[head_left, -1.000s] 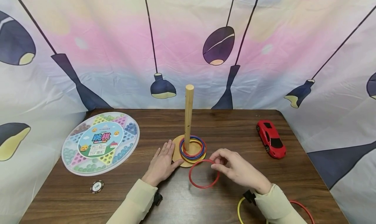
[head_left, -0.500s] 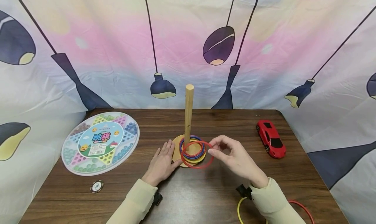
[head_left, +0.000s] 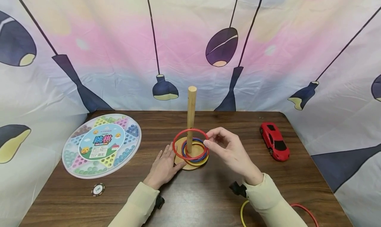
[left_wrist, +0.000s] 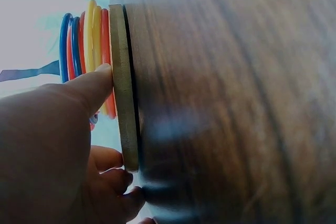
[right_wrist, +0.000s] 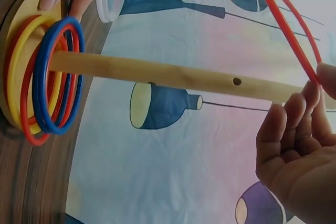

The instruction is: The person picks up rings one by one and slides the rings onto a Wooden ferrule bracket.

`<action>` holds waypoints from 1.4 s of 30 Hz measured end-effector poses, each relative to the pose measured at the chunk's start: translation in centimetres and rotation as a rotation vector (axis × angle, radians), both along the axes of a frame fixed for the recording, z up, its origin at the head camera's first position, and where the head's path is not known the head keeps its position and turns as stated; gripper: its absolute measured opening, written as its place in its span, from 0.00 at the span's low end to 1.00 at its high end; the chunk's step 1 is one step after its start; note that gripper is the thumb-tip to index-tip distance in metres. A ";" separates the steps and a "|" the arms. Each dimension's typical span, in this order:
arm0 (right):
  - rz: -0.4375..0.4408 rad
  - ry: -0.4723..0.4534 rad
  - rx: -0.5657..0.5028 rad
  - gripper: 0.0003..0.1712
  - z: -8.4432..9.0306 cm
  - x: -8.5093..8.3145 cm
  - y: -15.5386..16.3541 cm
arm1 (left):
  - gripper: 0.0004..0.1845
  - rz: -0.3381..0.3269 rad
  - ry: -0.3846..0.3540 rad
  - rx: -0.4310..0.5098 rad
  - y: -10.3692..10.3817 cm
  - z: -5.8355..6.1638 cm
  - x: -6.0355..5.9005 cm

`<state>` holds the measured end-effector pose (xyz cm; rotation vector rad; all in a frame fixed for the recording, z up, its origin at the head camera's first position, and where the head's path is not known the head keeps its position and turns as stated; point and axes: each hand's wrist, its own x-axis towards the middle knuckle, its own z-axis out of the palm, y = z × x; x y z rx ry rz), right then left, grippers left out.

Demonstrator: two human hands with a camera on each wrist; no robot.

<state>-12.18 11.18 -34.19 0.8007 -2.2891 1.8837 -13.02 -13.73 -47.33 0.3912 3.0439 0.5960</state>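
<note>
My right hand [head_left: 230,150] pinches a red toss ring [right_wrist: 285,24] between thumb and fingers, its other fingers curled. In the head view the ring overlaps the upright wooden peg [head_left: 191,108]; in the right wrist view it is held up near the peg's top end, and I cannot see it encircle the peg. Several blue, red and yellow rings [left_wrist: 90,35] are stacked around the peg's foot on the round wooden base [head_left: 178,158]. My left hand [head_left: 162,170] lies with straight fingers against the base's left side, its thumb touching the base edge.
A red toy car [head_left: 274,141] stands at the right. Left are a round Chinese checkers set [head_left: 102,146] and a poker chip [head_left: 98,189]. By my right sleeve lie a yellow ring [head_left: 242,213] and another red ring [head_left: 309,211], both partly hidden. A patterned cloth hangs behind the table.
The right hand has raised the red ring and carried it leftward and away from me, from in front of the base to overlapping the peg. My left hand stays where it was.
</note>
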 end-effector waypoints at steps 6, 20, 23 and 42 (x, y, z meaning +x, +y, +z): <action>-0.017 -0.001 -0.030 0.08 0.4 -0.3 -0.5 | 0.45 0.001 0.004 -0.001 0.0 0.0 0.0; -0.002 0.026 -0.185 0.10 1.9 -0.9 -2.5 | 0.46 0.012 -0.010 0.004 -0.1 0.0 0.1; -0.014 0.049 -0.217 0.09 2.3 -1.1 -3.0 | 0.46 0.014 -0.007 0.006 -0.1 -0.1 0.1; -0.069 0.118 -0.394 0.10 3.9 -2.5 -5.3 | 0.45 0.004 -0.005 -0.011 0.0 0.0 0.1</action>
